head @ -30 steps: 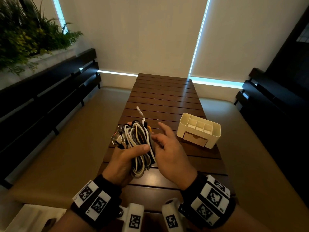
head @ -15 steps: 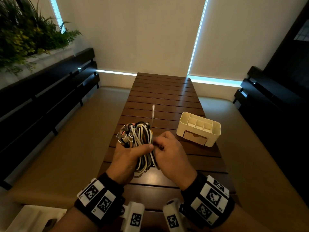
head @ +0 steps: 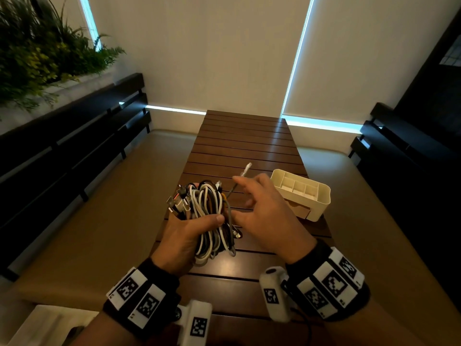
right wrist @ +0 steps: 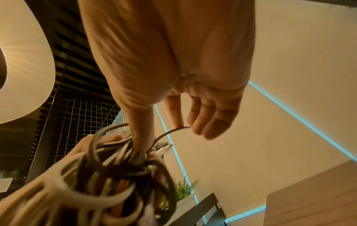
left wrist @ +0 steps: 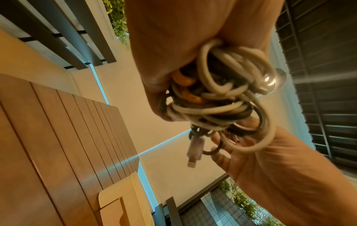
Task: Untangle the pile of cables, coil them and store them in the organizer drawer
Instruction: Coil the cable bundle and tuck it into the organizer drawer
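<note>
My left hand (head: 185,232) grips a tangled bundle of white, black, grey and orange cables (head: 208,213) above the near end of the wooden table (head: 244,151). From below, the bundle (left wrist: 222,99) hangs out of that fist, with a small plug (left wrist: 193,152) dangling. My right hand (head: 259,203) is just right of the bundle; a thin grey cable (head: 230,191) runs out of it and passes between the index and middle fingers (right wrist: 174,114). Its white plug (head: 247,168) sticks out past them. The thumb touches the bundle (right wrist: 96,175). The cream organizer (head: 321,196) stands to the right with its drawer closed.
Dark slatted benches run along the left (head: 74,146) and the right (head: 399,158) of the table. Plants (head: 37,51) fill the upper left. A white object (head: 45,325) lies at the bottom left. Bare slats stretch beyond the bundle to the far wall.
My right hand closed in on the bundle, then moved up and to the right, drawing the grey cable's plug end out sideways. The left hand kept its grip in place.
</note>
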A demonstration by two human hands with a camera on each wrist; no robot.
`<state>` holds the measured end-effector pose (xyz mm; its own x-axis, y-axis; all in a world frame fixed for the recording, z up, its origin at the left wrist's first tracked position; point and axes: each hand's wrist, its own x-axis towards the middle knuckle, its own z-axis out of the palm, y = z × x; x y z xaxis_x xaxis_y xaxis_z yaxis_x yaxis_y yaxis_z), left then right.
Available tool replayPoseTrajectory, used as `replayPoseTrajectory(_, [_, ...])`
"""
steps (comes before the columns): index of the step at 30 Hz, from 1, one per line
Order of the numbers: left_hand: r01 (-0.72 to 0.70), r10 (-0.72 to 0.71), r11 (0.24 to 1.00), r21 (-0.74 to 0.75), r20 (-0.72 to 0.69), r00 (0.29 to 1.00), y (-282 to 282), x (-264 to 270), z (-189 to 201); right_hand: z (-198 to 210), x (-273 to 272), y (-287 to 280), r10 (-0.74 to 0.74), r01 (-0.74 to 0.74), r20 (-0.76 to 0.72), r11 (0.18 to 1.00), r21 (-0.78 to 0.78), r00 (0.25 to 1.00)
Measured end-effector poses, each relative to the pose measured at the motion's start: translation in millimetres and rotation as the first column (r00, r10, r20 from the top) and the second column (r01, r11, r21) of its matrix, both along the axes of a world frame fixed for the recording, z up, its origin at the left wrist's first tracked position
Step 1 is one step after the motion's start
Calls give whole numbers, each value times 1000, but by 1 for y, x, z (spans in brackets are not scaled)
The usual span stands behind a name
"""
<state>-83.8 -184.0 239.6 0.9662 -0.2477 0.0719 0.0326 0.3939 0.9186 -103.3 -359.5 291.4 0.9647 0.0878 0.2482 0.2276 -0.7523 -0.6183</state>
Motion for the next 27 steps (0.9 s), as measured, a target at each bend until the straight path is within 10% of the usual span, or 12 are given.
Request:
replayPoseTrajectory(5, [12,-12,1000,-19,39,999,6,-2,5,5,-2,-8,11,-15,-52,996,-88,999])
replayPoseTrajectory(10, [-14,14,1000,-9,44,999,5,1,7,7,-13,1,57,-20,-188,980,197,981])
replayPoseTrajectory(14, [-24,23,1000,20,31,999,6,0,2,12,-19,11,154,68,-301,785,616,941])
replayPoseTrajectory(27, [-57,57,998,-8,113,992,8,-4,13,1,-17,20,60,-19,-97,926,377,993])
